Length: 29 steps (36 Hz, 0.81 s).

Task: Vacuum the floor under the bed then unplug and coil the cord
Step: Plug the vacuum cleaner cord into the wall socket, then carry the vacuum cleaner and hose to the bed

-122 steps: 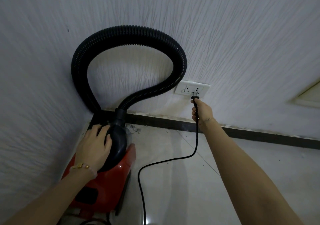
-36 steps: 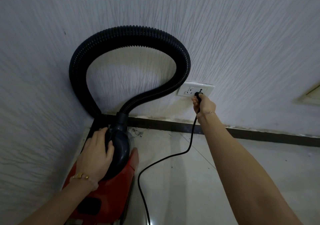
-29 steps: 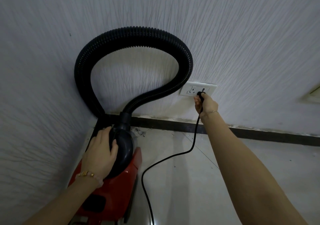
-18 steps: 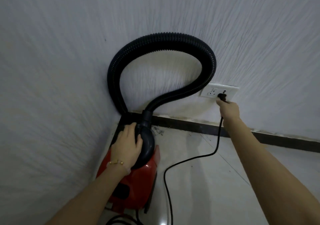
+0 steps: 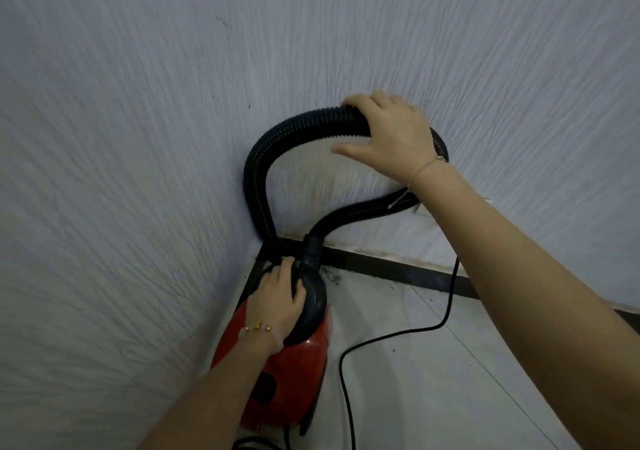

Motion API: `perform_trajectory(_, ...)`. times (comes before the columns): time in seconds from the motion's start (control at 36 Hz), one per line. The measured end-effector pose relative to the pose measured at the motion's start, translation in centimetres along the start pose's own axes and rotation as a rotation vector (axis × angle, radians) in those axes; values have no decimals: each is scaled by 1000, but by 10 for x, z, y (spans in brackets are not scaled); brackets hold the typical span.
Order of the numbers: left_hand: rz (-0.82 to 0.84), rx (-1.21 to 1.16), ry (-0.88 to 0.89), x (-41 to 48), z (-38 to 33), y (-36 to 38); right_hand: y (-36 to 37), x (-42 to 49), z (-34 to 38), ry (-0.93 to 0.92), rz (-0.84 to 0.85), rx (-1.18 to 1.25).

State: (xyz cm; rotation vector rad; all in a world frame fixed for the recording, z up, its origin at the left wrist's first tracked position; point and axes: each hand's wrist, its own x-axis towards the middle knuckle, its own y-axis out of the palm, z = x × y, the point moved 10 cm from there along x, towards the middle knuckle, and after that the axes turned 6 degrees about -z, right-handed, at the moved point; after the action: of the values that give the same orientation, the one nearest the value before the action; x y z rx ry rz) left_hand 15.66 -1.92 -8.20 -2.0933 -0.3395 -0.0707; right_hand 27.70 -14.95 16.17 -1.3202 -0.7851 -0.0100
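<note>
Gripping the black hose (image 5: 301, 127) atop its loop with the right hand (image 5: 391, 138), fingers curled over it, and clasping the red vacuum (image 5: 294, 370) in the wall corner with the left hand (image 5: 277, 299), beside the cord (image 5: 398, 333) on the floor (image 5: 433, 397).

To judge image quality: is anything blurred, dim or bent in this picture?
Head view: dim, even light; the right hand on the hose is slightly smeared by motion; the left hand on the vacuum cleaner is sharp; the wide lens stretches the wall toward the edges.

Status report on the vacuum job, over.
Left hand holds red canister vacuum. Right hand grips black ribbed hose. Black power cord runs up wall, plug hidden behind right arm.
</note>
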Motion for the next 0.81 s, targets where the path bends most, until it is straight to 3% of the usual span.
perform_trajectory(0.22, 46, -57, -135, 1, 6, 3, 27, -44, -5, 34, 291, 27)
perform_trajectory(0.31, 82, -7, -184, -2, 8, 3, 34, -70, -11, 124, 411, 146)
perform_trajectory(0.39, 195, -53, -298, -8, 13, 6, 17, -92, -19, 263, 394, 262)
perform_trajectory(0.5, 378, -292, -535, -31, 17, 4, -31, -126, -40, 571, 260, 467)
perform_trajectory(0.58, 460, -324, -632, -74, 9, -9, -83, -150, -44, 680, 248, 471)
perform_trajectory(0.81, 662, -359, -662, -141, -90, -131, -253, -208, -53, 1002, 323, 501)
